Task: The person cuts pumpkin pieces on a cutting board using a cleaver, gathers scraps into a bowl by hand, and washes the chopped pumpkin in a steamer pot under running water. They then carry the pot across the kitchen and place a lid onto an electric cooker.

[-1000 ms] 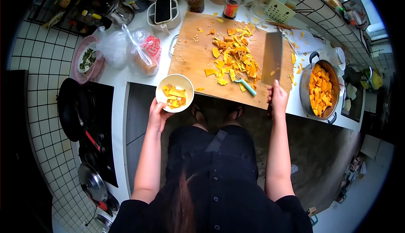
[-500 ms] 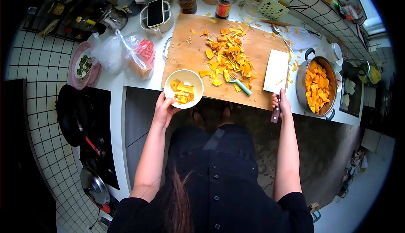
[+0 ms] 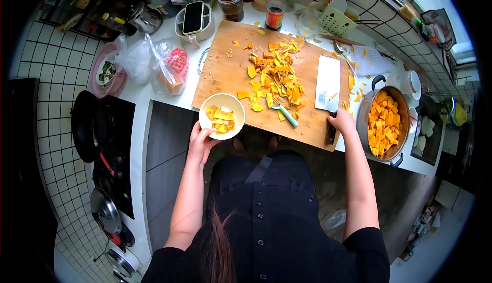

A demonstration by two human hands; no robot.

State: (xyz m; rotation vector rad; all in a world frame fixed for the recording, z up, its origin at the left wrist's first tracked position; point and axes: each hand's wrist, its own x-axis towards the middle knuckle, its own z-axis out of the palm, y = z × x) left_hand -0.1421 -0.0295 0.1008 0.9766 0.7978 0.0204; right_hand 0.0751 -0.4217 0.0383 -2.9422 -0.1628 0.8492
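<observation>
My left hand grips the rim of a cream bowl at the board's front left edge. Orange peel scraps lie inside the bowl. My right hand is closed at the dark handle of a cleaver, whose broad blade lies flat on the right side of the wooden cutting board. A heap of pumpkin peel covers the middle of the board. At the heap's front edge rests a peeler with a mint-green handle.
A two-handled pot of orange pumpkin chunks stands right of the board. Jars, a phone on a container and a plastic bag line the back and left. A black wok sits on the stove at left.
The cleaver has shifted slightly left and its handle now lies over the board's front edge. My right hand moved with it. The bowl stays in my left hand, and the view has shifted slightly.
</observation>
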